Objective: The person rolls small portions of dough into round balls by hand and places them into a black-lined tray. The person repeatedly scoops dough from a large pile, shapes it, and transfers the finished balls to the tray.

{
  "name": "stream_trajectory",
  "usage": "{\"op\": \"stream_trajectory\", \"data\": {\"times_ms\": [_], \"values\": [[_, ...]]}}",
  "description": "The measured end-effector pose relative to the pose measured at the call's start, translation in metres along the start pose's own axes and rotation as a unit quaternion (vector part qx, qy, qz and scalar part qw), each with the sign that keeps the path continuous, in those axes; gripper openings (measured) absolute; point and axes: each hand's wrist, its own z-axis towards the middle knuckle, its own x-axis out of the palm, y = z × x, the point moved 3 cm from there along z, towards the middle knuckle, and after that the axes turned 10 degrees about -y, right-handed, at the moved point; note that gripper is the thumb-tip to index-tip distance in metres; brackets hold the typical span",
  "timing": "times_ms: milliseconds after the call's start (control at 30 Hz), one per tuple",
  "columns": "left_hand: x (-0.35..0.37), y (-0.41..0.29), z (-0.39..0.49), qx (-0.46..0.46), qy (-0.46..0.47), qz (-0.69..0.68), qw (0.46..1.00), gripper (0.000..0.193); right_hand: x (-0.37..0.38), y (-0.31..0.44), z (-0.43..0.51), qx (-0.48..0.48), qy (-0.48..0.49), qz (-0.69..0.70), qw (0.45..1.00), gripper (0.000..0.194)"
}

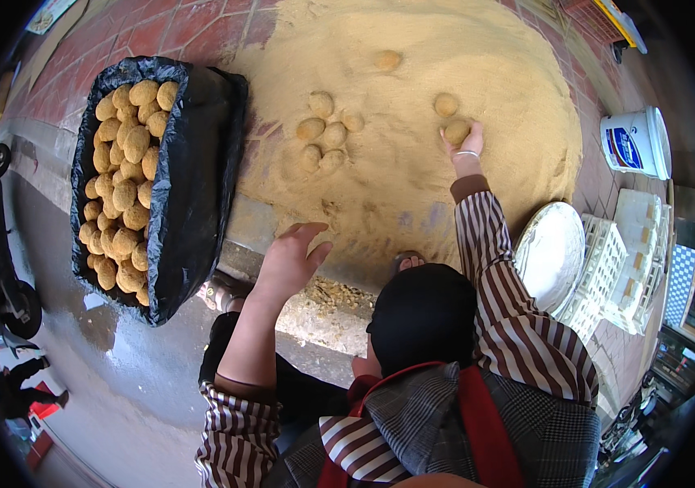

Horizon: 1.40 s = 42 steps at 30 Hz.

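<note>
My right hand, with a thin bracelet at the wrist, holds an egg-shaped ball coated in tan powder at the right of the powder bed. Another coated ball lies just beyond it. My left hand hovers over the near edge of the powder, its fingers apart and nothing in them. A cluster of coated balls rests in the tan powder left of the middle, and a single ball lies farther off. At the left, a container lined with black plastic is heaped with similar balls.
On the right stand a white bucket, a round whitish tray or lid and white crates. A stone kerb runs below the powder. A scooter and another person are at far left.
</note>
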Motion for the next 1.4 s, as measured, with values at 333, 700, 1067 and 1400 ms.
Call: {"op": "stream_trajectory", "data": {"times_ms": [333,700,1067,1400], "values": [[-0.005,0.0,-0.006,-0.036,0.013,0.059,0.998,0.035,0.074,0.011,0.016,-0.382,0.01,-0.675,0.632,0.079],[-0.02,-0.011,-0.019,-0.017,0.045,0.102,0.994,0.033,0.081,0.006,-0.095,0.183,0.239,-0.191,0.934,0.027],[-0.029,-0.013,-0.026,-0.032,0.081,0.154,0.984,0.031,0.343,-0.136,-0.487,-0.146,0.692,-0.438,0.556,0.05],[-0.031,0.0,-0.024,-0.036,-0.082,0.013,0.996,0.042,0.395,-0.305,-0.631,-0.578,0.52,-0.573,0.258,0.058]]}}
